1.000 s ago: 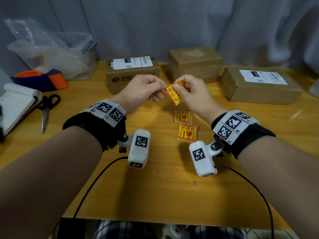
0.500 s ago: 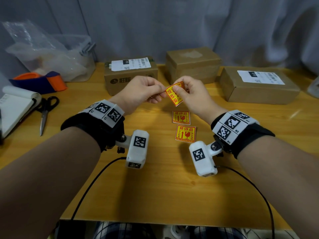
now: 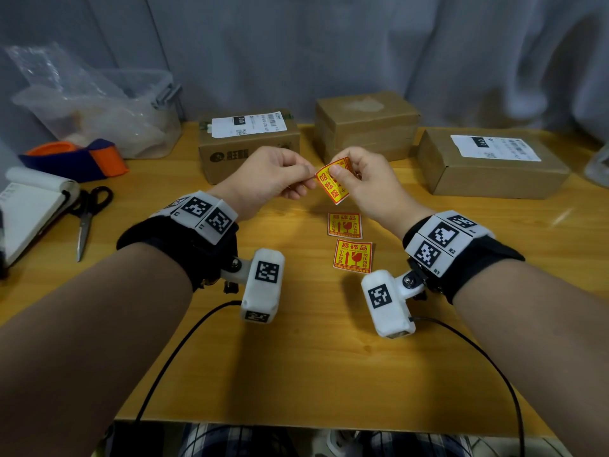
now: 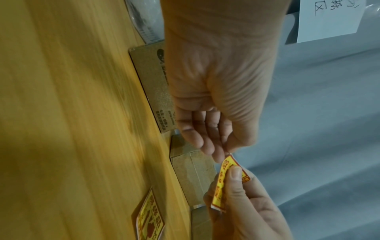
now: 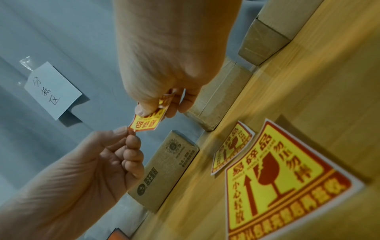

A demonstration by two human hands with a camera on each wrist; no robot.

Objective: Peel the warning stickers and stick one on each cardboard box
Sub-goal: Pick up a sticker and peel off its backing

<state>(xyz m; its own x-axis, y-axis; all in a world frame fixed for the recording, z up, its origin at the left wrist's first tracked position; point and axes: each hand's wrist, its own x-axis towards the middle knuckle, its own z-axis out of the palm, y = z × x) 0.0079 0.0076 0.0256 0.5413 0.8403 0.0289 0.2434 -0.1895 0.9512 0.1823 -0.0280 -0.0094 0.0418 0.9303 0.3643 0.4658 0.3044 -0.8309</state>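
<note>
Both hands hold one yellow-and-red warning sticker in the air above the wooden table. My left hand pinches its left corner between thumb and forefinger. My right hand grips the sticker's body, thumb on its face. Two more stickers lie flat on the table below the hands. Three cardboard boxes stand at the back: left, middle, right.
Scissors, an open notebook and an orange-and-blue tape roll lie at the left. A clear plastic tub with a bag stands at the back left. Grey curtain hangs behind. Black cables trail over the near table edge.
The hands and the held sticker stay in nearly the same place. The left thumb and forefinger have shifted slightly on the sticker's corner.
</note>
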